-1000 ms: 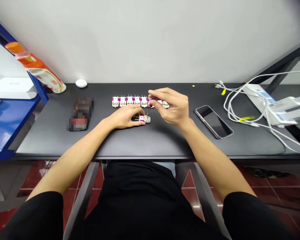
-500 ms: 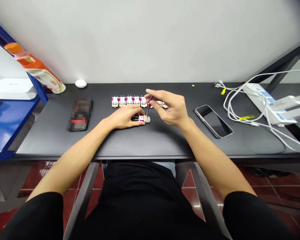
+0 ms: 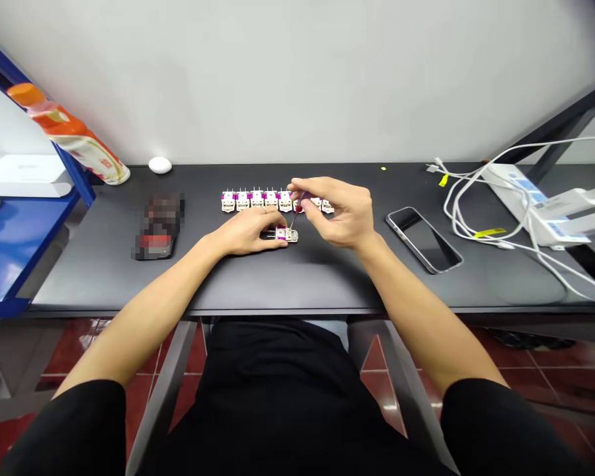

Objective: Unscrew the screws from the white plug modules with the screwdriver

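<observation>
My left hand (image 3: 255,231) lies on the dark tabletop, its thumb and fingers closed round a small white and purple electrical part with metal pins (image 3: 286,234). In my right hand (image 3: 340,208) is a screwdriver (image 3: 299,208) with a red and purple handle, held in the fingertips. Its thin shaft slants down to the right end of the part; whether the tip sits in a screw I cannot tell. Just behind, several matching white and purple parts (image 3: 256,200) stand in a row, some partly hidden by my right hand.
To the right lie a phone (image 3: 425,240), coiled white cables (image 3: 456,205) and a power strip (image 3: 523,205) with plugs. On the left are a blurred dark object (image 3: 159,226), a white oval object (image 3: 159,165) and an orange bottle (image 3: 74,135) leaning by a blue frame.
The screwdriver handle has tipped slightly to the right with my right hand. My left hand and the part stay in place.
</observation>
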Tool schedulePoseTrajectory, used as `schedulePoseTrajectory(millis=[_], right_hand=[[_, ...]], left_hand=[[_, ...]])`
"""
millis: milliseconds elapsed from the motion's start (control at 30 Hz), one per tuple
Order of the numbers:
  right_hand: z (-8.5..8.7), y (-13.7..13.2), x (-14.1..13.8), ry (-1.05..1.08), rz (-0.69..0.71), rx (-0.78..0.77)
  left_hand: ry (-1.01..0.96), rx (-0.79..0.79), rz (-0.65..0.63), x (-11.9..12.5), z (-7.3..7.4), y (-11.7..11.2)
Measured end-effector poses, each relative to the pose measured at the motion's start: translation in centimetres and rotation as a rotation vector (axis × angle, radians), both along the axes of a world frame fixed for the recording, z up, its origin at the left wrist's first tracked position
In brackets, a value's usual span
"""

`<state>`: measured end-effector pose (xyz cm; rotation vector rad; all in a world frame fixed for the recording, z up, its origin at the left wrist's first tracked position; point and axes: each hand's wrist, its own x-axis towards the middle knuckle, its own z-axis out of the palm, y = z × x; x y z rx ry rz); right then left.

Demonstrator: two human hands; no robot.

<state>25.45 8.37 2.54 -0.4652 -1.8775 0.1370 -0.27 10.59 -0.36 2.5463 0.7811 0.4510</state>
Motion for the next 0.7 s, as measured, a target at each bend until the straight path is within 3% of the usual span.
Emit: schedulePoseTrajectory(millis=[200,467,700], right_hand=[[-0.26,0.68,0.49,-0.072,-0.114,-0.054],[-0.27,-0.07,0.08,-0.055,0.080,-0.163],[-0.44,0.19,0.09,-0.021,0.037,-0.046]], left_hand=[[-0.003,0.011,0.010,0.03,0.02,-0.03],[-0.005,0.009,0.004,0.10,0.20,-0.04],[-0.014,0.020,0.009,0.07,0.06,-0.11]])
